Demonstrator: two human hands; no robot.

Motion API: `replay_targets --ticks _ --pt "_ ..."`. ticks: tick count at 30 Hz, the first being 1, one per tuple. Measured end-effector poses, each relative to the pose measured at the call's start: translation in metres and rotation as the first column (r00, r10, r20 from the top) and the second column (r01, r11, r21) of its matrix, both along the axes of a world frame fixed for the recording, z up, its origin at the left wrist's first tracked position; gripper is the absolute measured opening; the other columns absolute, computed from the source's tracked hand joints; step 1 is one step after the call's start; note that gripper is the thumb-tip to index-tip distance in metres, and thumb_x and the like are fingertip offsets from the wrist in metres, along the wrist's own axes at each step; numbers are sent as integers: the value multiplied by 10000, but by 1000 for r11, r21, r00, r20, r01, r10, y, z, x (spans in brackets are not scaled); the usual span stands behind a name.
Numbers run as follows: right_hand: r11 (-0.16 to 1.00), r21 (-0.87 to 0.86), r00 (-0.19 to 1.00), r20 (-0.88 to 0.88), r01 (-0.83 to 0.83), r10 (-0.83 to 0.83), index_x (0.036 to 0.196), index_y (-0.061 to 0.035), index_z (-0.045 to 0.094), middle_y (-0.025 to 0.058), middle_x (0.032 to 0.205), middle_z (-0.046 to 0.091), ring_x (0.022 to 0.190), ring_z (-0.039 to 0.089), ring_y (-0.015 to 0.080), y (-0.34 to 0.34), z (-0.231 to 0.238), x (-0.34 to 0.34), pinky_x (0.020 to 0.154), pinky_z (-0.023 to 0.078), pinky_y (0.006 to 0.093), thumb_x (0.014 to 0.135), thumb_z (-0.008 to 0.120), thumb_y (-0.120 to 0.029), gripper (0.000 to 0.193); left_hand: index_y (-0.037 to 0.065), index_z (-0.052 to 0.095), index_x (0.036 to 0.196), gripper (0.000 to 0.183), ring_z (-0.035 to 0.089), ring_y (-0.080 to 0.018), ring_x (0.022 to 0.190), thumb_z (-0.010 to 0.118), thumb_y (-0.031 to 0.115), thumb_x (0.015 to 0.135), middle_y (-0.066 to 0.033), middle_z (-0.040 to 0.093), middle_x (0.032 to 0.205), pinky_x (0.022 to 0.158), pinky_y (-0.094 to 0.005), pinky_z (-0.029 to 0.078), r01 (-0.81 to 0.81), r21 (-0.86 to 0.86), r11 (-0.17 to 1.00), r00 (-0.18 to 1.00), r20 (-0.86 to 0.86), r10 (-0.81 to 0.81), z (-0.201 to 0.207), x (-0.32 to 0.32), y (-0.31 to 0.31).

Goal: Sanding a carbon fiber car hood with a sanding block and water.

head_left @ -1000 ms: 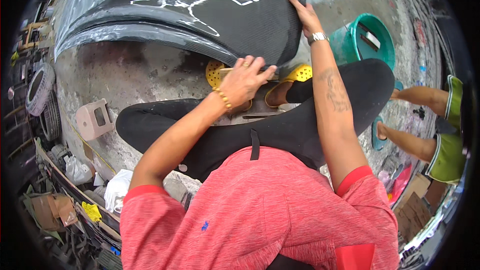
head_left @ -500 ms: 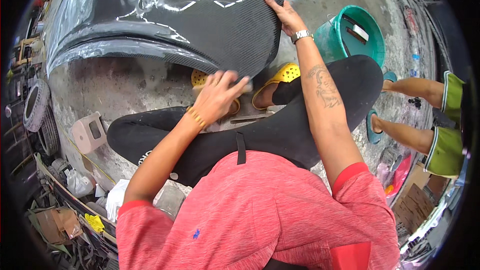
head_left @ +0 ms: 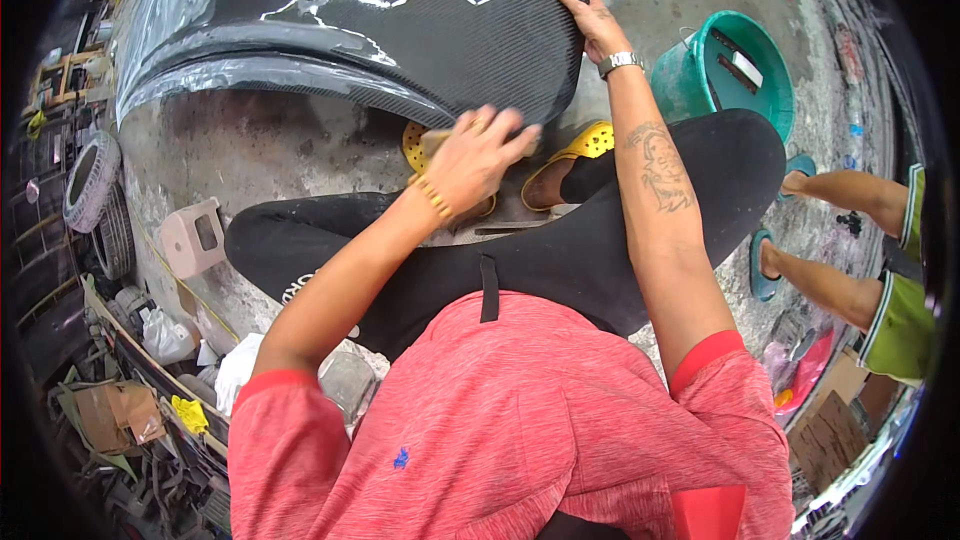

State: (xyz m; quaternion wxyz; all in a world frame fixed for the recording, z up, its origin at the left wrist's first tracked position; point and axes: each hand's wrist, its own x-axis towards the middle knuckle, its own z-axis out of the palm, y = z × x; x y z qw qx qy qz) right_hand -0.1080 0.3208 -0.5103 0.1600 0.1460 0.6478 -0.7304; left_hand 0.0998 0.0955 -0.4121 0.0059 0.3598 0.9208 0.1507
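A dark carbon-fibre-weave panel [head_left: 470, 45], shaped like a car hood, lies in front of me, with white outlined hexagons and whitish smears on its surface. My left hand [head_left: 470, 162], blurred at the fingertips, is closed over a flat tan block [head_left: 434, 143] at the panel's near edge. Most of that block is hidden under the fingers, and whether it touches the panel I cannot tell. At the right edge, my right hand [head_left: 597, 28] grips the panel, its thumb on top and the other fingers partly out of sight.
To the right stands a green bucket [head_left: 775, 75] with dark strips and a white block inside. Beyond it are another person's legs [head_left: 825, 285] in blue sandals. A pinkish plastic stool [head_left: 192, 238] and tyres [head_left: 92, 180] are on the left, near piled clutter [head_left: 120, 410].
The whole view has shifted, so things sit farther right. My left hand has moved slightly away from me along the panel's near edge with the block. My right hand keeps its grip.
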Motion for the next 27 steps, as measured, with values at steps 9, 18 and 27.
replay_targets --ticks 9,18,27 --pt "995 -82 998 28 62 -60 1473 161 301 273 1443 524 1292 576 316 -7 -8 -8 1061 498 377 782 894 -474 1110 126 655 1312 449 556 -308 1061 691 117 865 -99 588 1179 898 -431 454 -64 138 988 998 13 62 -7 21 -34" --pt "968 154 977 -110 198 -182 1367 135 502 232 1311 646 1147 668 286 -17 -5 -4 972 553 379 808 875 -476 909 177 659 1377 562 551 -323 1053 786 158 829 -115 604 1176 911 -445 434 -258 182 949 966 57 252 -4 59 -58" --pt "973 80 974 -88 218 -211 1240 104 620 200 1194 711 1026 701 261 -2 -1 -1 891 555 362 791 884 -492 792 175 649 1342 475 533 -322 1043 711 116 874 -93 572 1173 891 -455 441 -191 202 960 979 108 172 -15 40 -61"
